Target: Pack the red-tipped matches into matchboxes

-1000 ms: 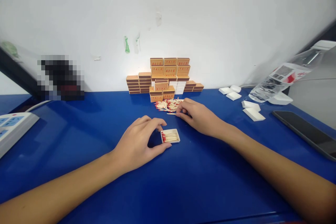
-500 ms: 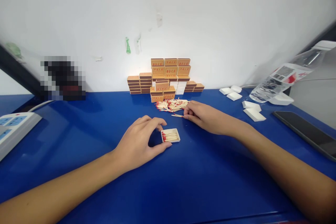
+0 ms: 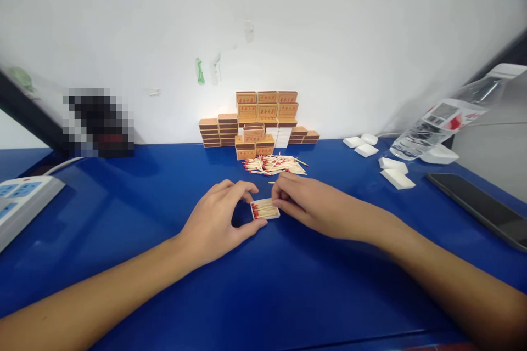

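A small white matchbox tray [image 3: 265,219] lies on the blue table, partly filled with red-headed matches [image 3: 263,209], heads to the left. My left hand [image 3: 222,211] is curved around the tray's left end, thumb at the near side and fingers at the far side. Over the tray's right end, my right hand [image 3: 294,197] is pinched at the tail of a match; its fingertips partly cover it. A loose match [image 3: 270,182] shows just beyond my right hand, mostly hidden. Farther back, a heap of loose matches [image 3: 274,164] lies before the stacked matchboxes [image 3: 267,111].
Several white empty-looking trays [image 3: 397,178] lie at the right, near a leaning clear bottle [image 3: 436,120] and a dark phone [image 3: 477,208]. A power strip [image 3: 28,203] sits at the left edge. The white wall [image 3: 349,38] rises behind the matchboxes.
My right hand has moved from the match heap toward me and left, to the tray's right end. My left hand and the tray have barely shifted.
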